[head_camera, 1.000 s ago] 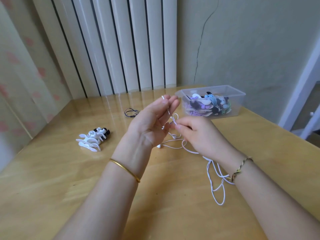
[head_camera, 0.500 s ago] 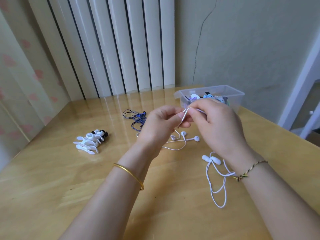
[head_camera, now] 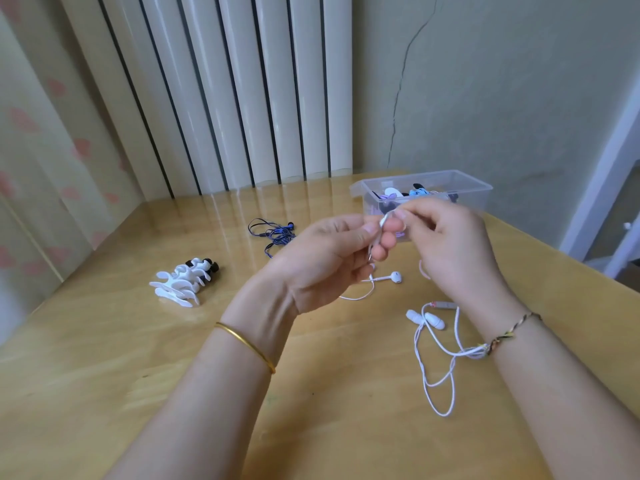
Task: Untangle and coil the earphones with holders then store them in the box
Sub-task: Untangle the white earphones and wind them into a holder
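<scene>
My left hand and right hand both pinch the white earphone cord raised between them, its earbud trailing on the table below, the clear box just behind near the far right edge, holders well left, broad wood showing nearer me.

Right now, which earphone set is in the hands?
The white earphones pinched between the left hand and right hand; the blue earphones and the second white pair lie on the table.
</scene>
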### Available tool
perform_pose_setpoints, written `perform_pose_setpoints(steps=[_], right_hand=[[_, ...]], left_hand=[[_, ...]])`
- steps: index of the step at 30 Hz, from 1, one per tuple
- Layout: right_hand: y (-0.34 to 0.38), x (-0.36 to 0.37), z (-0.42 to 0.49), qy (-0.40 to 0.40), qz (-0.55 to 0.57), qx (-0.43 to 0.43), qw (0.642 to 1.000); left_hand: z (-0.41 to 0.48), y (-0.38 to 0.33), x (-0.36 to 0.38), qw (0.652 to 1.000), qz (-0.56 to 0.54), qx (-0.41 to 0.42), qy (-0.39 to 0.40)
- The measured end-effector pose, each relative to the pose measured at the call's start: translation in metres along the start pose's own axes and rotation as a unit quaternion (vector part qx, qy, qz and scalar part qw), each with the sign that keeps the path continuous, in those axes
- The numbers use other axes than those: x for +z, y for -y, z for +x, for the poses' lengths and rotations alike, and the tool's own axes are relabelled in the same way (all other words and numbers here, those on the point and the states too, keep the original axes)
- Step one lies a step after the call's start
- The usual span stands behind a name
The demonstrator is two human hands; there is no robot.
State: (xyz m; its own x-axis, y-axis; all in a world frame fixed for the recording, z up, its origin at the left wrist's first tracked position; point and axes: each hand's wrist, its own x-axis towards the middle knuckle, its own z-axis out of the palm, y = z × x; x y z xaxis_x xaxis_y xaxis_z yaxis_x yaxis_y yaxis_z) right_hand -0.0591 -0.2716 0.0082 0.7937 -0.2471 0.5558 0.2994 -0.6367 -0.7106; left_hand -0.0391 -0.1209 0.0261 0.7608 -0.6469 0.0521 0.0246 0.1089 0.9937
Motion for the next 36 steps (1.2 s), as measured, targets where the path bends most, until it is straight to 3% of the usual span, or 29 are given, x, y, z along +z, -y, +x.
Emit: perform_pose_setpoints(steps=[4, 7, 9, 11, 12, 14, 17, 20, 22, 25, 28, 33, 36], right_hand=[[0.010, -0.001, -0.004, 0.131, 0.065, 0.040, 0.988], [0.010, 0.000, -0.009, 0.248, 0.079, 0.038, 0.965], [0.010, -0.003, -0.010, 0.294, 0.074, 0.043, 0.952], [0.013, -0.009, -0.011, 0.336, 0.083, 0.057, 0.936], [0.015, -0.011, -0.011, 0.337, 0.083, 0.054, 0.936], [0.016, -0.014, -0.009, 0.277, 0.094, 0.040, 0.956], [0.009, -0.012, -0.001, 0.127, 0.107, 0.021, 0.986], [-0.001, -0.006, 0.002, 0.030, 0.049, 0.007, 0.998], [-0.006, -0.003, 0.003, 0.014, 0.045, 0.016, 0.999], [-0.008, 0.002, 0.001, 0.066, 0.040, 0.022, 0.997], [-0.003, 0.006, -0.004, 0.130, 0.046, 0.019, 0.990], [0.005, 0.010, -0.011, 0.260, 0.006, -0.016, 0.965], [0.011, 0.006, -0.013, 0.299, -0.010, -0.026, 0.954]], left_hand=[[0.002, -0.008, 0.000, 0.986, -0.130, 0.026, -0.102], [0.004, -0.004, 0.003, 0.966, -0.165, 0.065, -0.189], [0.005, 0.002, 0.003, 0.957, -0.124, 0.110, -0.238], [0.007, 0.012, -0.005, 0.939, 0.047, 0.147, -0.306], [0.008, 0.017, -0.010, 0.919, 0.157, 0.152, -0.328], [0.008, 0.020, -0.015, 0.893, 0.311, 0.125, -0.301], [0.007, 0.016, -0.012, 0.905, 0.369, 0.068, -0.199], [0.004, 0.009, -0.005, 0.934, 0.334, 0.030, -0.122], [0.002, 0.005, -0.005, 0.965, 0.245, 0.011, -0.096], [0.001, -0.001, -0.009, 0.997, 0.001, -0.032, -0.071], [0.001, -0.004, -0.009, 0.982, -0.152, -0.060, -0.091], [0.007, 0.003, -0.006, 0.957, -0.196, 0.008, -0.211], [0.009, 0.012, -0.004, 0.959, -0.122, 0.069, -0.246]])
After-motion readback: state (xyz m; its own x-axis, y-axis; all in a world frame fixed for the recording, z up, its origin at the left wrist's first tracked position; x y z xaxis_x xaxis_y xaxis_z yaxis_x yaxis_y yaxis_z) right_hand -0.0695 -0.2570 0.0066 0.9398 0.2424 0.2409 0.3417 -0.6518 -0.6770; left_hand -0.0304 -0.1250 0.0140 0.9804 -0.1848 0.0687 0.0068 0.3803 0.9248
